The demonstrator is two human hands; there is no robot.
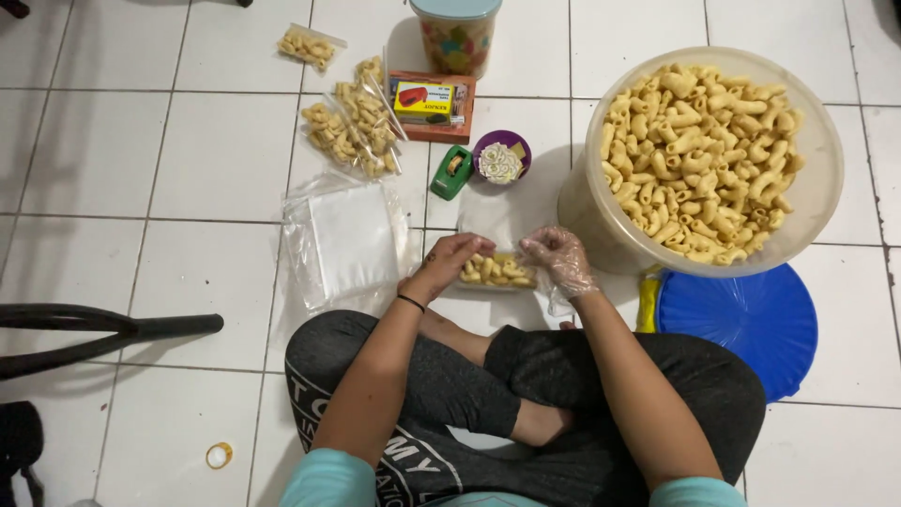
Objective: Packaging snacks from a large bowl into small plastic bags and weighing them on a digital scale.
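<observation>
Both hands pinch a small clear bag [497,270] of macaroni snacks on the floor [188,169] before the crossed legs: bare left hand [449,263] and gloved right hand [561,258] clamped on its ends. Holding the mouth level and flat probably keeps pieces inside. The big tub [817,188] stands just right.

Two hands are seen: the bare left hand [457,258] and the gloved right hand [560,258], with one small bag of snacks [497,270] gripped between them. Beyond the grip, four filled bags [352,117] are counted, one tape dispenser [451,173], one purple cup [501,157], one lidded jar [455,36]. Right of the grip, one tub [817,183] and one blue lid [751,324] are found.
</observation>
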